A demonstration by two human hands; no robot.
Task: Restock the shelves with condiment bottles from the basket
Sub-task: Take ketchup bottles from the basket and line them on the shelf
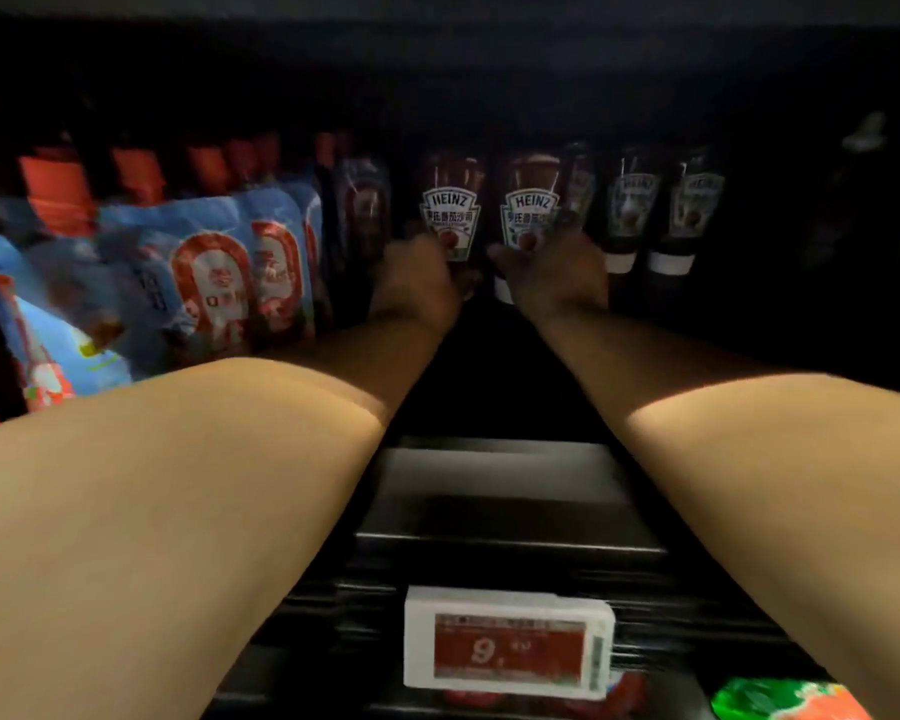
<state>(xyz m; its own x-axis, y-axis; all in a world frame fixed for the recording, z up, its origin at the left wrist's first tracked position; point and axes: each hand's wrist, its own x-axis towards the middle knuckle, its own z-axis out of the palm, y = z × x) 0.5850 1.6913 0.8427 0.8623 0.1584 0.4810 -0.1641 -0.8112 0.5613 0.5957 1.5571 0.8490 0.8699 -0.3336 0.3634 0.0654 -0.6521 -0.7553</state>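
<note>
Bottles: left bottle point(452, 210) and right bottle point(528, 215), glossy plastic, upright, white caps down; left hand point(417, 272) and right hand point(554, 272) each grasp one.

- Two hands: left point(419, 272), right point(552, 275).
- Five ketchup bottles point(450, 207) clearly visible along the shelf's back; others too dark to count.
- Several blue pouches point(219, 272), left side.
- One price tag point(507, 641), front edge.

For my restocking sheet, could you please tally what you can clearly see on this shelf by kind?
Heinz ketchup bottles held in hands: 2
Heinz bottles standing to the right: 2 clear, perhaps more in shadow
Blue sauce pouches: too overlapped to count
Price tags: 1
Total clearly countable: 5
</note>
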